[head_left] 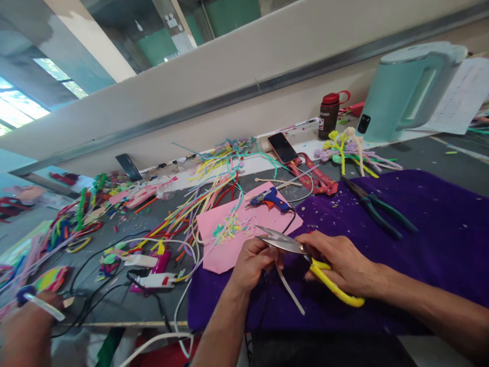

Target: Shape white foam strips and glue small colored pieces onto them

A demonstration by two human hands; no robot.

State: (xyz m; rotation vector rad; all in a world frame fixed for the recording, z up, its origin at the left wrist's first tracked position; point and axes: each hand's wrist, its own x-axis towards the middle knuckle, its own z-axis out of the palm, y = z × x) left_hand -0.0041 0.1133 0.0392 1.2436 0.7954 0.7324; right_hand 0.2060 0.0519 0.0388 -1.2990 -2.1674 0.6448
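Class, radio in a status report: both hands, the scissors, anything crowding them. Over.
Right hand gripping yellow-handled scissors, blades nearly closed. Left hand pinching white strip at the blades. Blue glue gun and pink sheet close by.

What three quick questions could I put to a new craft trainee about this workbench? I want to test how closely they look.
1. True or false: the right hand holds yellow-handled scissors.
2. What does the left hand pinch at the blades?
3. Where is the blue glue gun? A) on the pink sheet B) on the purple cloth C) beside the kettle

Key: 1 true; 2 a white strip; 3 A.
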